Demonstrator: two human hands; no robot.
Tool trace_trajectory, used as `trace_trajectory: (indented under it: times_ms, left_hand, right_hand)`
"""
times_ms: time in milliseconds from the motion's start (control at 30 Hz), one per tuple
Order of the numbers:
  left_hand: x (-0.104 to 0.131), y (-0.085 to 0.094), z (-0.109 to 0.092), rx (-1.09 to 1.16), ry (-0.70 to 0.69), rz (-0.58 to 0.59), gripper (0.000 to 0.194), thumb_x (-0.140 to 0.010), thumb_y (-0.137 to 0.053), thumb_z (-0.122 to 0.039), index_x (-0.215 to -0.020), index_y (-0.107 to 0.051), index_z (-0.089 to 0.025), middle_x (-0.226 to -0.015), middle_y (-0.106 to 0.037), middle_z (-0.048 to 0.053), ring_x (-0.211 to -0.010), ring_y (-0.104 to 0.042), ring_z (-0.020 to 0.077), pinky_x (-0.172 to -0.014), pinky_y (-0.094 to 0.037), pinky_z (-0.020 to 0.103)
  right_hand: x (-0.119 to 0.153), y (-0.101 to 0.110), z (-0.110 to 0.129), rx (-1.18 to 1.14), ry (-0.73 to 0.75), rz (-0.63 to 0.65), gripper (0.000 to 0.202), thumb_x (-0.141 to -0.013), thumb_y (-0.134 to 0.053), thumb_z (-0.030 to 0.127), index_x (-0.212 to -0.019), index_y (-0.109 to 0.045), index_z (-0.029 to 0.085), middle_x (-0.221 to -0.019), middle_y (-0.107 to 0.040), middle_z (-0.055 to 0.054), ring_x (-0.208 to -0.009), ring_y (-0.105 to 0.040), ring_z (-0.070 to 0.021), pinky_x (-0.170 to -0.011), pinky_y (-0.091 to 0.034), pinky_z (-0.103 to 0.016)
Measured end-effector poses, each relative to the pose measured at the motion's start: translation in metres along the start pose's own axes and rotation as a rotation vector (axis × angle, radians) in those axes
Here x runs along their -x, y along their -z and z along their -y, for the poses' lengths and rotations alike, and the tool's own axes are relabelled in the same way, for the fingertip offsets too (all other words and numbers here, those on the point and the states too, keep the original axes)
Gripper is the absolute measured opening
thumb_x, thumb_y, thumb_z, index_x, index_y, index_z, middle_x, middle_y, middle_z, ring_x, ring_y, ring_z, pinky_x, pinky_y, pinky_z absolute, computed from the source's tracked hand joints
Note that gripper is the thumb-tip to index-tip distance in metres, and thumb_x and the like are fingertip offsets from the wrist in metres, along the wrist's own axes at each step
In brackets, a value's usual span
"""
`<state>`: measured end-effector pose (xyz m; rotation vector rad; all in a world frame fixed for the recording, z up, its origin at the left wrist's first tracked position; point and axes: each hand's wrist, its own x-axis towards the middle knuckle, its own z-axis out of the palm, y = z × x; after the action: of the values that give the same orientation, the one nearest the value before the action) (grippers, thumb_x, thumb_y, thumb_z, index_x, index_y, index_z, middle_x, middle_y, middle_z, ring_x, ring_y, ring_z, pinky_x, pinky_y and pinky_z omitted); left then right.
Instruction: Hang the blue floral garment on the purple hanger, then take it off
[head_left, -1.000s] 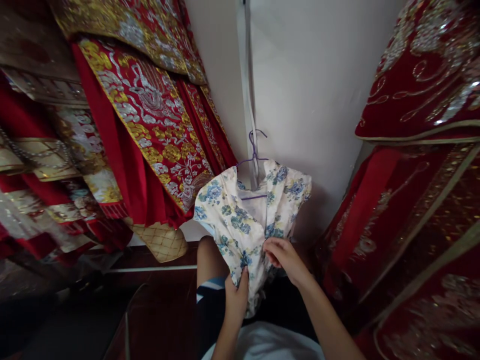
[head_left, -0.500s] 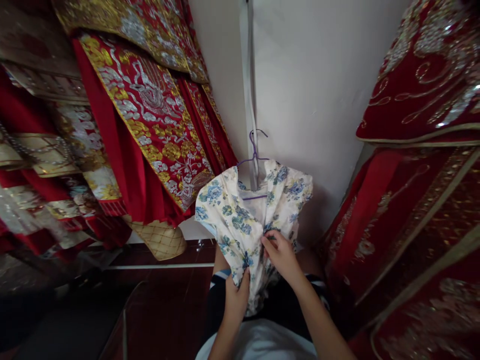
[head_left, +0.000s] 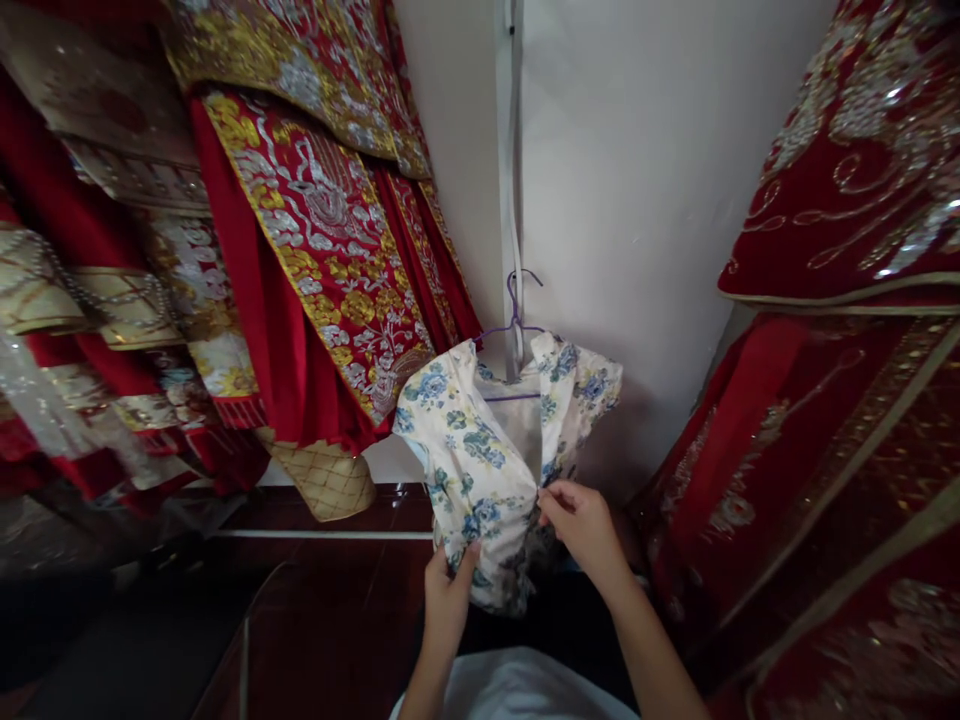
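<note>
A white blouse [head_left: 487, 460] with blue and green flowers hangs on a purple hanger [head_left: 514, 322], its neck opening facing me. My left hand [head_left: 448, 585] grips the lower left side of the cloth between thumb and fingers. With the fingertips pinched, my right hand [head_left: 579, 515] holds the front edge at the bottom of the V-shaped neckline. Whether a button or fastener lies under those fingertips cannot be made out. The blouse's lower part bunches over my lap.
Red garments embroidered in gold and silver [head_left: 322, 220] hang on the left. More red beaded garments [head_left: 847, 200] hang close on the right. Behind the hanger, a narrow metal strip [head_left: 510, 180] runs down the pale wall [head_left: 622, 150]. Dark red floor [head_left: 337, 600] shows at lower left.
My left hand has shifted left and slightly down, drawing the blouse's side outward. My right hand has moved a little right and down with the front edge. The cloth looks more spread.
</note>
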<state>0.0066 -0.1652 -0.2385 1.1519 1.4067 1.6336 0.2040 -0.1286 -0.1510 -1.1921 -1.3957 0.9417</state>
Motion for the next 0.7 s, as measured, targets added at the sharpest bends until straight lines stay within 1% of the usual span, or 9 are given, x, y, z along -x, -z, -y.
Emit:
trace_trajectory:
  times_ms: [133,167,200,233,300,367,433,567,700]
  left_hand:
    - [0.004,0.002,-0.008,0.128,-0.199,-0.391,0.041,-0.071,-0.076,-0.037,-0.105,-0.059,-0.019,-0.101,-0.063,0.005,-0.089,-0.062,0.0173,-0.08,-0.051,0.028]
    - [0.005,0.001,-0.014,0.132,-0.235,-0.427,0.038,-0.072,-0.074,-0.035,-0.104,-0.059,-0.02,-0.1,-0.062,0.004,-0.087,-0.061,0.0162,-0.08,-0.05,0.027]
    - [0.006,0.0,-0.021,0.114,-0.254,-0.399,0.033,-0.075,-0.073,-0.034,-0.101,-0.059,-0.02,-0.097,-0.061,0.004,-0.086,-0.06,0.0158,-0.08,-0.05,0.026]
    - [0.006,-0.004,-0.028,0.083,-0.262,-0.321,0.027,-0.077,-0.071,-0.033,-0.097,-0.06,-0.019,-0.093,-0.061,0.003,-0.084,-0.06,0.0159,-0.078,-0.049,0.026]
    - [0.005,-0.016,-0.043,0.007,-0.281,-0.109,0.02,-0.08,-0.067,-0.032,-0.093,-0.062,-0.018,-0.089,-0.061,0.004,-0.082,-0.059,0.0169,-0.076,-0.049,0.027]
    - [0.0,-0.033,-0.055,-0.046,-0.306,0.075,0.023,-0.08,-0.066,-0.029,-0.1,-0.063,-0.017,-0.096,-0.063,0.007,-0.087,-0.06,0.0184,-0.078,-0.048,0.028]
    - [-0.007,-0.051,-0.062,-0.073,-0.323,0.191,0.025,-0.081,-0.065,-0.027,-0.104,-0.061,-0.018,-0.099,-0.064,0.007,-0.091,-0.061,0.0193,-0.08,-0.047,0.029]
    - [-0.017,-0.071,-0.069,-0.099,-0.34,0.261,0.009,-0.087,-0.057,-0.025,-0.088,-0.061,-0.017,-0.082,-0.064,0.003,-0.079,-0.061,0.0168,-0.076,-0.046,0.026]
    - [-0.015,-0.069,-0.07,-0.119,-0.37,0.311,0.016,-0.089,-0.055,-0.025,-0.076,-0.06,-0.017,-0.072,-0.061,0.002,-0.07,-0.057,0.0146,-0.068,-0.044,0.024]
  right_hand:
    - [0.0,-0.003,-0.002,-0.099,-0.044,-0.017,0.028,-0.075,-0.063,0.046,-0.064,-0.062,0.019,-0.052,-0.061,-0.001,-0.04,-0.044,-0.0123,-0.04,-0.031,-0.024]
    - [0.0,-0.003,-0.002,-0.116,-0.042,-0.037,0.03,-0.075,-0.064,0.048,-0.064,-0.062,0.019,-0.052,-0.06,-0.001,-0.04,-0.043,-0.0121,-0.04,-0.031,-0.024]
    - [0.001,-0.003,-0.001,-0.131,-0.038,-0.056,0.032,-0.075,-0.064,0.049,-0.064,-0.061,0.019,-0.051,-0.06,-0.001,-0.04,-0.043,-0.0119,-0.039,-0.031,-0.024]
    - [0.001,-0.003,-0.001,-0.145,-0.035,-0.071,0.034,-0.075,-0.064,0.051,-0.063,-0.061,0.019,-0.051,-0.059,-0.001,-0.04,-0.043,-0.0117,-0.039,-0.031,-0.024]
    - [0.002,-0.004,0.002,-0.17,-0.039,-0.062,0.036,-0.075,-0.065,0.053,-0.063,-0.061,0.019,-0.05,-0.058,0.0,-0.039,-0.042,-0.0113,-0.039,-0.031,-0.024]
    - [0.004,-0.007,0.005,-0.178,-0.043,-0.008,0.035,-0.076,-0.066,0.052,-0.064,-0.061,0.019,-0.05,-0.058,0.0,-0.04,-0.043,-0.0109,-0.04,-0.032,-0.023]
    - [0.006,-0.01,0.009,-0.174,-0.033,0.063,0.032,-0.078,-0.066,0.048,-0.067,-0.063,0.019,-0.051,-0.058,0.001,-0.041,-0.044,-0.0105,-0.041,-0.033,-0.023]
    - [0.008,-0.012,0.016,-0.224,-0.045,0.114,0.029,-0.077,-0.066,0.046,-0.07,-0.063,0.018,-0.052,-0.058,0.002,-0.04,-0.042,-0.009,-0.04,-0.031,-0.022]
    - [0.001,-0.012,0.025,-0.37,-0.124,0.032,0.033,-0.073,-0.069,0.05,-0.067,-0.061,0.018,-0.05,-0.056,0.002,-0.037,-0.039,-0.0074,-0.037,-0.026,-0.021]
